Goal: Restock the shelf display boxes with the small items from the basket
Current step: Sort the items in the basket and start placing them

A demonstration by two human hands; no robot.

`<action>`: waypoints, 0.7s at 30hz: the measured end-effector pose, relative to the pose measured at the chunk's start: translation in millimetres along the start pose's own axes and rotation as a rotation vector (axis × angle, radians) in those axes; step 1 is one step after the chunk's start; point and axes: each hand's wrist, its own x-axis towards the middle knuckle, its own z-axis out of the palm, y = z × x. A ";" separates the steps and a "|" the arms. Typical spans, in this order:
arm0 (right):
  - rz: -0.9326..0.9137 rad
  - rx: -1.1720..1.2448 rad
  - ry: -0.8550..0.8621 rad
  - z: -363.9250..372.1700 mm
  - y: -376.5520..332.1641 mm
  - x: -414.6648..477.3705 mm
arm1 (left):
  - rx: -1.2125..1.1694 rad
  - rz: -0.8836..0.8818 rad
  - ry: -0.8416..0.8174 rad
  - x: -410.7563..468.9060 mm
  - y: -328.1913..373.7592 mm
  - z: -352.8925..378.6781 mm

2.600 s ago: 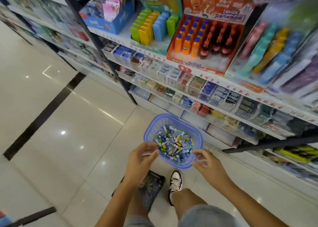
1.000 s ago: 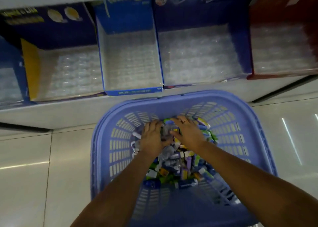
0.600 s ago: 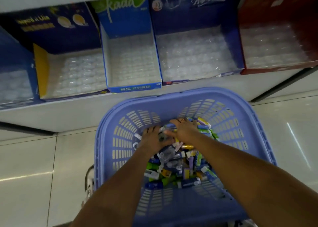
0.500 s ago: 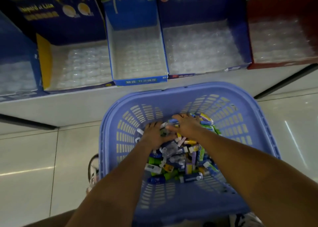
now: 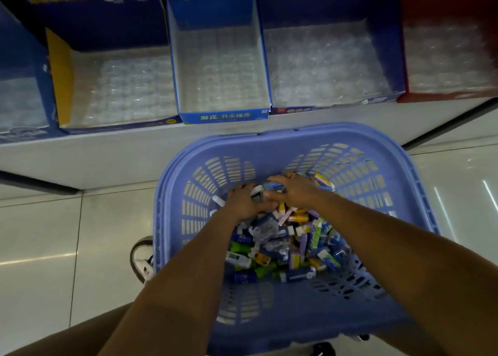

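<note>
Small items (image 5: 283, 248) heap in the basket (image 5: 269, 141); display boxes (image 5: 223, 116) hold clear trays.

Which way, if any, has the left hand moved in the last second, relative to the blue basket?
No, hardly. The left hand stays on the small items near the far wall of the basket, beside the right hand.

Blue plastic basket (image 5: 283, 137) with slotted sides sits on the floor, right up against the shelf base. Jumbled heap of small items (image 5: 283, 248) in the bottom: little blue, green, yellow, purple and white packs. Display boxes (image 5: 223, 117) stand side by side behind it, blue ones plus a red box (image 5: 444, 95) far right, clear dimpled trays inside.
</note>
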 end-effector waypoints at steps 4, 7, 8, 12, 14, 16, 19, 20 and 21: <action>-0.036 0.026 -0.026 -8.5 3.9 -8.7 | 0.020 -0.001 -0.030 -7.4 4.7 1.0; -0.067 0.013 -0.132 -18.5 4.5 -17.4 | 0.042 0.017 -0.040 -16.9 12.2 2.5; -0.061 0.008 -0.160 -22.8 2.3 -20.5 | 0.056 0.019 -0.043 -20.1 15.6 2.0; -0.033 -0.065 -0.335 -41.3 -3.7 -35.9 | 0.122 0.007 -0.119 -41.3 30.0 2.8; 0.045 -0.186 -0.538 -43.0 0.3 -50.9 | 0.200 0.039 -0.165 -58.8 34.6 17.1; 0.109 -0.263 -0.725 -37.9 1.2 -69.3 | 0.271 0.083 -0.191 -75.2 37.7 38.5; 0.127 -0.348 -0.800 -23.4 -3.4 -81.6 | 0.416 0.109 -0.250 -95.0 42.2 62.8; 0.111 -0.368 -0.716 -18.9 -5.0 -82.2 | 0.398 0.098 -0.253 -98.7 42.8 64.9; 0.080 -0.394 -0.586 -15.1 -5.4 -81.9 | 0.362 0.078 -0.223 -101.1 43.4 63.7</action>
